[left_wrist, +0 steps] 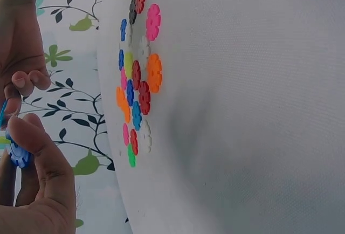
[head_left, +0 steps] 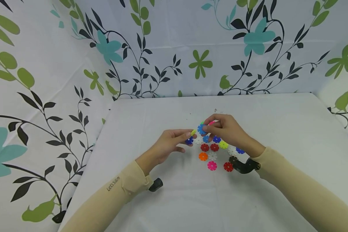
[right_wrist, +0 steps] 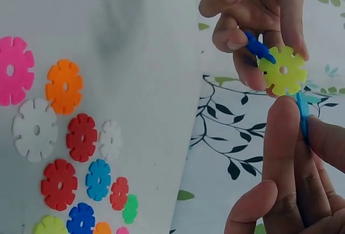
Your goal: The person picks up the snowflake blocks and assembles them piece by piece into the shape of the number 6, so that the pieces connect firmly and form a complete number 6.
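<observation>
Left hand (head_left: 169, 145) pinched yellow disc (right_wrist: 295, 73) (dark blue disc (right_wrist: 257, 47) seemingly slotted in), right hand (head_left: 227, 130) pinched light blue disc (head_left: 201, 129); crooked pushing likely risked popping them apart.

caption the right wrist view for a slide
Left hand holds yellow disc and dark blue disc; right hand pinches light blue disc.

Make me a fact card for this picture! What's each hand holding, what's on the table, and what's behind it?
Left hand: holds a yellow disc and a dark blue disc set at an angle to it
Right hand: pinches a light blue disc at the yellow one's rim
Slotted in: light blue into yellow, cannot tell
Table: white; a pink disc, an orange disc, a red disc and others lie there
Behind: cloth with printed leaves and flowers
</observation>
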The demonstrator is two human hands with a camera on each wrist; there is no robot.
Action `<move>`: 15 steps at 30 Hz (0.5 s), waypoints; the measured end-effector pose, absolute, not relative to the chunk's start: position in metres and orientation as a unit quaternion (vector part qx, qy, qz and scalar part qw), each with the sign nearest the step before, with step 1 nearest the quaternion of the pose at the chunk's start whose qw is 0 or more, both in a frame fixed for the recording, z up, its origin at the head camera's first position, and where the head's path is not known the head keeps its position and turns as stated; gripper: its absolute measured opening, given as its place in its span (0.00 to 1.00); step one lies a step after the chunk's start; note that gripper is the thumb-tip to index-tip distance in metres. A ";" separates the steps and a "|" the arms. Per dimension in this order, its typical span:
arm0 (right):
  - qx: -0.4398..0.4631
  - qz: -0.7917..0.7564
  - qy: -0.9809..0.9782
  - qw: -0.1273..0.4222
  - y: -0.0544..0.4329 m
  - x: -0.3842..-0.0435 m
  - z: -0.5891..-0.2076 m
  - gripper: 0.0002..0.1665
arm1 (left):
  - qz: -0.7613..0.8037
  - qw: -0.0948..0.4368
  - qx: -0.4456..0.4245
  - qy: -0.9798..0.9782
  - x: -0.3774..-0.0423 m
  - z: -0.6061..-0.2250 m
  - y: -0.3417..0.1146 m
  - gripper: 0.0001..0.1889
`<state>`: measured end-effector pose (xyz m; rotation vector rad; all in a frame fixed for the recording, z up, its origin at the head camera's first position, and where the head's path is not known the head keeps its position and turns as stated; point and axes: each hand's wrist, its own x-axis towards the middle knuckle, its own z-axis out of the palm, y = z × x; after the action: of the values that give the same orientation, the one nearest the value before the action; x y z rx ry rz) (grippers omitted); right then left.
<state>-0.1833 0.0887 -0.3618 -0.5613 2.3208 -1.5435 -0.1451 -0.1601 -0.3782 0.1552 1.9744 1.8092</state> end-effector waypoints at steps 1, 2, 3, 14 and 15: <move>-0.193 -0.541 0.805 0.148 0.088 -0.183 -0.362 0.18 | 0.656 0.229 0.058 0.717 -0.145 -0.379 -0.160 0.20; -0.192 -0.545 0.803 0.148 0.088 -0.182 -0.361 0.18 | 0.655 0.229 0.060 0.718 -0.145 -0.379 -0.160 0.20; -0.192 -0.547 0.801 0.148 0.088 -0.182 -0.361 0.18 | 0.653 0.230 0.062 0.719 -0.145 -0.379 -0.160 0.21; -0.188 -0.547 0.804 0.140 0.083 -0.180 -0.363 0.18 | 0.644 0.218 0.073 0.730 -0.143 -0.380 -0.158 0.20; -0.188 -0.545 0.805 0.138 0.083 -0.179 -0.363 0.18 | 0.642 0.214 0.070 0.733 -0.143 -0.380 -0.157 0.19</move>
<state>-0.1791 0.0826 -0.3629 -0.5429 2.3283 -1.5767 -0.1427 -0.1572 -0.3796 0.1956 2.0333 1.7815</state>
